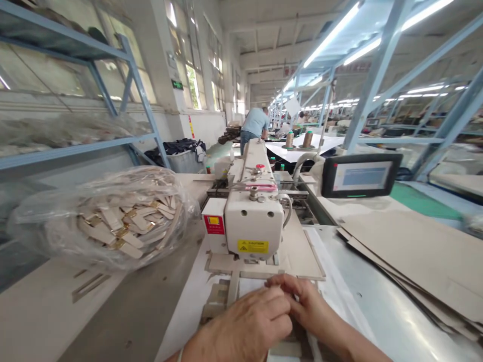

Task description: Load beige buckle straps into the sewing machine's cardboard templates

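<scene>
Both hands meet low in the middle, just in front of a white sewing machine (pixel 254 218) with a yellow caution label. My left hand (pixel 241 322) has its fingers curled inward, and what they grip is hidden behind its back. Beside it, my right hand (pixel 309 301) bends thumb and fingers together close to the left fingertips; anything between them cannot be made out. Under the hands lies a flat sewing template (pixel 217 296) with beige strips and slots. A beige clamp plate (pixel 302 256) sits beneath the machine head.
At left, a clear plastic bag (pixel 181 201) holds many beige straps (pixel 130 218) with gold-coloured metal parts. Beige boards (pixel 418 251) are stacked at right, below a control screen (pixel 362 176). Thread cones (pixel 307 140) stand behind. Farther back, a person (pixel 254 123) bends over. Blue shelving (pixel 141 90) flanks the left.
</scene>
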Demonstrator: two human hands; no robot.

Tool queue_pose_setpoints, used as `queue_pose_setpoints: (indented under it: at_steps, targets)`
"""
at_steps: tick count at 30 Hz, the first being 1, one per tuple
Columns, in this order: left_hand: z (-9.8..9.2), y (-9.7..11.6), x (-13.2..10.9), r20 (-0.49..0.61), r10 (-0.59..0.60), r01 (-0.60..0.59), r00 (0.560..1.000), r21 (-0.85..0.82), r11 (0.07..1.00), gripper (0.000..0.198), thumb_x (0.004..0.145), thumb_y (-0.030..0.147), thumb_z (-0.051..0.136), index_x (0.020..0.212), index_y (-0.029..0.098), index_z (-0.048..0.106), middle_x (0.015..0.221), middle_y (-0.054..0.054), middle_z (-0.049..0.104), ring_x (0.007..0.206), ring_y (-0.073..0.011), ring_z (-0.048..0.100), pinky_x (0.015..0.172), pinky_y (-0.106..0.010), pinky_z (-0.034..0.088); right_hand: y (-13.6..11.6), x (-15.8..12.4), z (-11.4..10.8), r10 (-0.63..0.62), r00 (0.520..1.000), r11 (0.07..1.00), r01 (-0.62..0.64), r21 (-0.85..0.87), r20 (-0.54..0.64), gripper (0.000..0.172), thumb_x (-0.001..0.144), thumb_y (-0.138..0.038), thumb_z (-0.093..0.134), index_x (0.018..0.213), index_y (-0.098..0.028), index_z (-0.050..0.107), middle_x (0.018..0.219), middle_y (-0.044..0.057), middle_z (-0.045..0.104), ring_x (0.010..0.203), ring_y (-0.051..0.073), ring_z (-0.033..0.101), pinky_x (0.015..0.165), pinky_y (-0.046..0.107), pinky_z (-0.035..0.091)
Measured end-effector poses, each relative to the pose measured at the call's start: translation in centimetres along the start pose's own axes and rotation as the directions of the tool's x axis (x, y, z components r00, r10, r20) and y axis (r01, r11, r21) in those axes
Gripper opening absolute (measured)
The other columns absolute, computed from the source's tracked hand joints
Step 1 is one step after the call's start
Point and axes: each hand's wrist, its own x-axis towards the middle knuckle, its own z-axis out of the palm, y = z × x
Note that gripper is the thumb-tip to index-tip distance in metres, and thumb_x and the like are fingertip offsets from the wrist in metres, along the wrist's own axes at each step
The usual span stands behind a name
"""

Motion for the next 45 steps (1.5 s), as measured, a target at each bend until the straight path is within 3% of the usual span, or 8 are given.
queue_pose_setpoints:
  at_steps: [3,5,8,11,18,23,38,45]
  targets:
    - [1.1,-1.4,-1.0,-0.07,-0.122,0.119,0.99,-0.036,0.992,0.051,0.092,0.002,0.049,0.139,0.021,0.05,0.155,-0.011,0.048,0.151,-0.0225,0.034,0.12,-0.038,0.043,2.6,1.6,-0.3,0.01,0.999,0.999,-0.008,0.052,-0.033,0.038,0.099,-0.049,0.052,0.111,-0.017,0.07,0.103,0.01,0.075,0.094,0.025,0.071,0.086,0.038,0.058]
    - [1.9,-2.4,-1.5,-0.123,-0.14,0.141,0.982,-0.005,0.99,0.063,0.085,-0.004,0.049,0.144,0.019,0.046,0.155,-0.014,0.048,0.152,-0.0262,0.033,0.116,-0.042,0.048,3.7,2.4,0.1,-0.015,1.0,1.0,0.015,0.018,-0.017,0.05,0.102,-0.059,0.044,0.113,-0.017,0.07,0.103,0.011,0.075,0.092,0.025,0.071,0.083,0.038,0.058]
    - [3.0,-3.4,-1.5,-0.254,-0.125,0.143,0.959,0.054,0.988,0.047,0.091,-0.001,0.047,0.135,0.014,0.053,0.14,-0.014,0.063,0.139,-0.0227,0.052,0.111,-0.036,0.053,4.2,3.2,0.7,-0.063,0.998,0.988,0.057,-0.146,-0.032,0.048,0.102,-0.056,0.044,0.097,-0.019,0.075,0.093,0.01,0.071,0.089,0.027,0.065,0.086,0.043,0.054]
    - [4.2,-3.4,-0.8,-0.305,-0.161,0.21,0.939,0.136,0.968,0.036,0.097,0.003,0.042,0.128,0.01,0.059,0.129,-0.013,0.071,0.124,-0.0198,0.065,0.104,-0.029,0.057,3.9,3.5,0.9,-0.082,0.992,0.922,0.037,-0.384,-0.1,0.03,0.098,-0.032,0.051,0.097,-0.019,0.078,0.095,0.014,0.064,0.093,0.031,0.055,0.087,0.05,0.044]
    - [7.6,-2.1,1.2,-0.286,-0.376,0.444,0.882,0.229,0.866,0.045,0.087,-0.005,0.04,0.126,0.005,0.06,0.127,-0.016,0.072,0.119,-0.0238,0.069,0.095,-0.03,0.062,3.5,3.5,0.5,-0.08,0.995,0.783,0.031,-0.621,-0.052,0.028,0.095,-0.011,0.057,0.115,-0.02,0.074,0.108,0.009,0.069,0.108,0.03,0.05,0.101,0.047,0.036]
    - [8.2,-2.6,1.2,-0.297,-0.393,0.459,0.87,0.201,0.865,0.047,0.085,-0.007,0.04,0.125,0.006,0.062,0.127,-0.014,0.073,0.119,-0.0226,0.069,0.098,-0.031,0.061,3.4,3.1,0.2,-0.05,0.999,0.722,0.027,-0.691,-0.014,0.036,0.092,-0.013,0.059,0.125,-0.02,0.07,0.12,0.008,0.068,0.119,0.031,0.049,0.117,0.057,0.018]
    - [8.9,-3.1,0.8,-0.163,-0.476,0.5,0.864,0.178,0.847,0.049,0.088,-0.003,0.045,0.134,0.007,0.059,0.14,-0.015,0.065,0.129,-0.0256,0.062,0.108,-0.037,0.054,2.8,3.2,-0.5,-0.051,0.988,0.614,0.144,-0.776,0.144,0.044,0.091,-0.017,0.049,0.133,-0.016,0.062,0.133,0.007,0.063,0.131,0.031,0.042,0.124,0.059,0.001]
    - [8.3,-2.6,0.5,-0.127,-0.512,0.525,0.85,0.113,0.843,0.051,0.089,-0.003,0.047,0.137,0.009,0.057,0.142,-0.014,0.063,0.131,-0.0251,0.061,0.111,-0.037,0.052,2.0,2.9,-0.4,0.033,0.992,0.586,0.082,-0.806,0.124,0.045,0.089,-0.02,0.051,0.132,-0.021,0.064,0.141,0.004,0.06,0.14,0.034,0.035,0.124,0.061,-0.002]
